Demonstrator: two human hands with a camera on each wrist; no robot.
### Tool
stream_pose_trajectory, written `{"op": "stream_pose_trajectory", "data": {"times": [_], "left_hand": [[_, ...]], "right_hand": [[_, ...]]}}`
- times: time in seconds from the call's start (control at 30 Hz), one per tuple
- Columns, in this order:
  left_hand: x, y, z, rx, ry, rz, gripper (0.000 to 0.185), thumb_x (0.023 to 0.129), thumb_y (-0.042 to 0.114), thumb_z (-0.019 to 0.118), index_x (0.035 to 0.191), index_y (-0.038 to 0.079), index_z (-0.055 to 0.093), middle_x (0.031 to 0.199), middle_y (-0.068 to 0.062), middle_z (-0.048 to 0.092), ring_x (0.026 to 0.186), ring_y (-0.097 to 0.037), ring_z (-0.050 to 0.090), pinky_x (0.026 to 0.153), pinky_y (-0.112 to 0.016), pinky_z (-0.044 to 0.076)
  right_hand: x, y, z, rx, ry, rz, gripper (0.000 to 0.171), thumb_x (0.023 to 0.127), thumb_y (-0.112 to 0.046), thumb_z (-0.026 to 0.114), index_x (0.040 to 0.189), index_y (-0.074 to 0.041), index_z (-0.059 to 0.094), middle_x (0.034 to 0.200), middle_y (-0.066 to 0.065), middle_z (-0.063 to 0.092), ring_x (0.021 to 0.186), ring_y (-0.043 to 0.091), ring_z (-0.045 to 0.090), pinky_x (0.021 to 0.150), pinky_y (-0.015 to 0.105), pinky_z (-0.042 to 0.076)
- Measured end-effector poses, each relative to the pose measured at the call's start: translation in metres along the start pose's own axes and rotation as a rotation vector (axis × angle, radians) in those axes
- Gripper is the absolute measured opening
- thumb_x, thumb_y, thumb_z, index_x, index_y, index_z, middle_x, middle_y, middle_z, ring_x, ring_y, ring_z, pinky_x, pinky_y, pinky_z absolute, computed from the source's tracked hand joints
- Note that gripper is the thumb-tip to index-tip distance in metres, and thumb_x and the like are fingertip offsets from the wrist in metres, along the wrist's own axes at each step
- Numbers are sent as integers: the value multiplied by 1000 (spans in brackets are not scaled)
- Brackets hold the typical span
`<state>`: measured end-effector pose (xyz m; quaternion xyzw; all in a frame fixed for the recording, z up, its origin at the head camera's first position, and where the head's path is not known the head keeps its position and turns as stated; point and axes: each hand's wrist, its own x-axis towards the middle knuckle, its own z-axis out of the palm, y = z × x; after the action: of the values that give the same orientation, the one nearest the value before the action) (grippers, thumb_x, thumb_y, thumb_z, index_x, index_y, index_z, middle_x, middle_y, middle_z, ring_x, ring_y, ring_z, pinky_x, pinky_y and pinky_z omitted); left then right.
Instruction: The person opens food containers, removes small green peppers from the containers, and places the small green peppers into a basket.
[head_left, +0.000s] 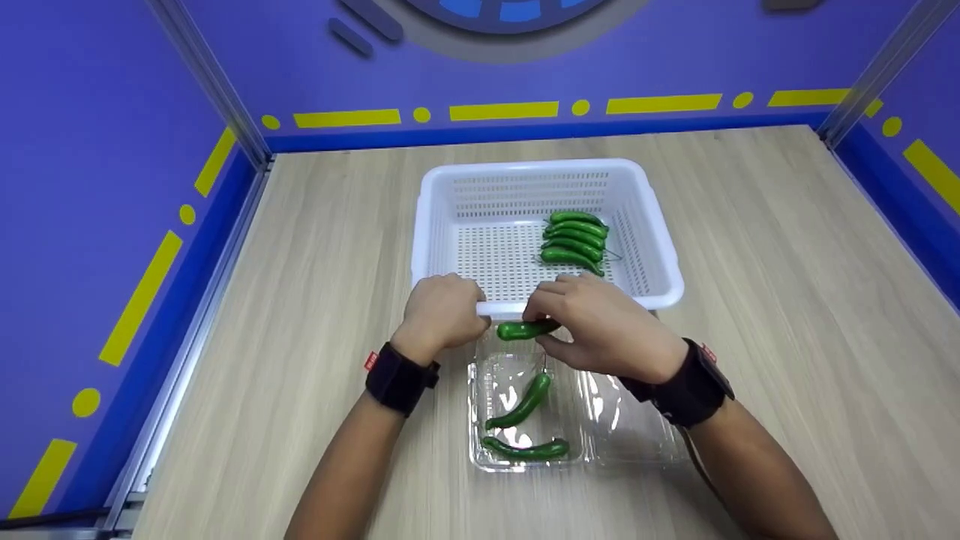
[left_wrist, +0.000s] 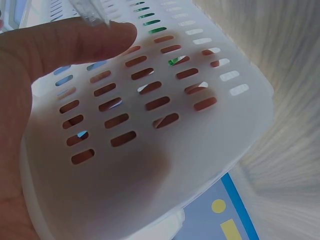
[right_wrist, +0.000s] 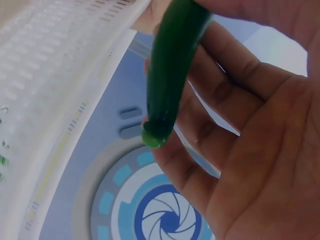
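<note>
My left hand (head_left: 448, 309) grips the near rim of a white slotted plastic basket (head_left: 430, 225), and in the left wrist view its thumb lies along the basket wall (left_wrist: 220, 145). Just over that rim, my right hand (head_left: 611, 330) pinches a green chili pepper (head_left: 516, 330) between thumb and fingers. The right wrist view shows this pepper (right_wrist: 172, 70) hanging down in front of the curved fingers. Several green chili peppers (head_left: 574, 235) lie side by side at the basket's right. Below the hands, a clear clamshell box (head_left: 498, 375) holds a curved pepper (head_left: 529, 403) and another pepper (head_left: 529, 451) along its front.
The clamshell's transparent lid (head_left: 637, 427) lies folded out to the right, under the right forearm. Everything rests on a wood-grain table (head_left: 330, 285). Blue panels with yellow marks (head_left: 502, 112) stand along the back and both sides.
</note>
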<state>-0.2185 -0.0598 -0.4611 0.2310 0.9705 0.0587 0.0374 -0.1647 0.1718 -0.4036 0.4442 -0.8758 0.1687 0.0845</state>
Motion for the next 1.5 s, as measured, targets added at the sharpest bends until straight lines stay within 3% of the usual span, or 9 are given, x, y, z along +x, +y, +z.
{"op": "stream_pose_trajectory", "data": {"times": [0.17,0.43,0.87,1.1,1.5], "left_hand": [[0,0,0,-4,7,-2,31,80,30,69,57,22,50,57,7,46,55,-19,51,49,-39,40],[0,0,1,-1,23,4,30,78,29,69,55,22,51,58,4,52,57,-22,55,51,-42,44],[0,-1,2,-6,21,7,31,79,29,68,56,22,48,58,6,50,56,-19,53,50,-39,42],[-1,0,1,-5,14,6,28,79,30,68,57,21,53,58,6,50,56,-18,52,50,-39,42],[0,0,0,-1,8,11,37,79,30,69,55,22,42,57,7,44,57,-19,52,52,-39,43]], "right_hand": [[-1,6,-3,-25,63,32,17,80,-15,75,95,-18,67,90,-7,67,86,15,62,76,37,49],[-2,16,-5,-24,142,97,19,79,-13,75,97,-14,69,97,-1,69,98,22,65,94,43,47],[-3,30,-6,-38,197,208,19,82,-15,74,101,-14,71,107,1,73,106,25,63,81,46,46],[-7,41,-7,-33,231,234,19,82,-13,73,101,-15,71,103,-1,72,97,23,64,73,44,43],[-12,59,-11,-15,218,325,17,82,-14,73,99,-12,72,98,1,72,91,25,64,76,45,42]]}}
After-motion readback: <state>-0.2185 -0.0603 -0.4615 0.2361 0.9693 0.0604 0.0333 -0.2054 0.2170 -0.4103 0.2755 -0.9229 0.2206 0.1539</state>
